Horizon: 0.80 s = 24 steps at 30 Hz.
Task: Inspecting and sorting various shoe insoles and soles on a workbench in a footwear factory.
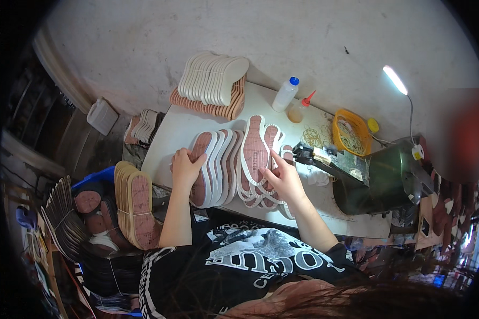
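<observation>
Several shoe insoles with reddish-brown faces and white edges lie overlapped in a slanting row [215, 165] on the white table. My left hand [185, 169] rests at the row's left end; its thumb lies on the leftmost insole, and its bent fingers spread apart beside it. Right of the row is a looser pile of similar insoles [271, 198] with ridged white rims. My right hand [283, 178] is closed on the right edge of the top insole [255, 150], thumb on its face and index finger along its side. Its other fingers are partly hidden.
Tied bundles of cream insoles [210, 80] and tan insoles [207, 103] sit at the back. Nearby stand a blue-capped bottle [286, 95] and a red-nozzled bottle [299, 110]. A yellow basket [351, 130] holds rubber bands. A dark green machine [380, 178] occupies the right; more bundles [138, 207] stand left.
</observation>
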### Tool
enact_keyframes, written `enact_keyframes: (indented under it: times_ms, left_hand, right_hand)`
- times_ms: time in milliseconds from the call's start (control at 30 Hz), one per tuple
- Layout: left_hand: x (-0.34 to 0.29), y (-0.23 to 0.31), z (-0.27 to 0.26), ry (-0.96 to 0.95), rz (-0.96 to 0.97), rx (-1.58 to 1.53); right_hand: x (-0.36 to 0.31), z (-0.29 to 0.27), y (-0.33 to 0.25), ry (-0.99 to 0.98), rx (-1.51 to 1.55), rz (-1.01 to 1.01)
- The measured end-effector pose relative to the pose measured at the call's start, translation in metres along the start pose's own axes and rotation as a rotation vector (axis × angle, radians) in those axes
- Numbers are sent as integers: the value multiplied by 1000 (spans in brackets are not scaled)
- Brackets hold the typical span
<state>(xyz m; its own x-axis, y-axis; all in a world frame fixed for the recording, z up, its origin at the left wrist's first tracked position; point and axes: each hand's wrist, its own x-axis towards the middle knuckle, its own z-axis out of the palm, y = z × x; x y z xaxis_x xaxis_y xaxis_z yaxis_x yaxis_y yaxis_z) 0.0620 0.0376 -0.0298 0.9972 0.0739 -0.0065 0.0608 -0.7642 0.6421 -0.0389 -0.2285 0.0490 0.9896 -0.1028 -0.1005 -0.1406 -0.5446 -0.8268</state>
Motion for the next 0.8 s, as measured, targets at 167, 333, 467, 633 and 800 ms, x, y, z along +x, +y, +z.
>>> enact_keyframes:
  times_ms: [167,333,467,633,800]
  left_hand:
    - [-19,34,-44,161,52,-90]
    - [-52,94,-37,-179,386,-768]
    - [-65,134,3,-366,354,-1177]
    - [-70,170,23,-753,246,-1395]
    - [-89,195,38,-1079,172,-1322]
  right_hand:
    - [-22,-7,-9,46,206,-63]
    - [-42,5,-28,173,7,-603]
    - [-51,-12,-14,126,196,-370]
    - [-53,-44,8,-147,848,-197]
    - [-46,-44,43,-287,1177,-203]
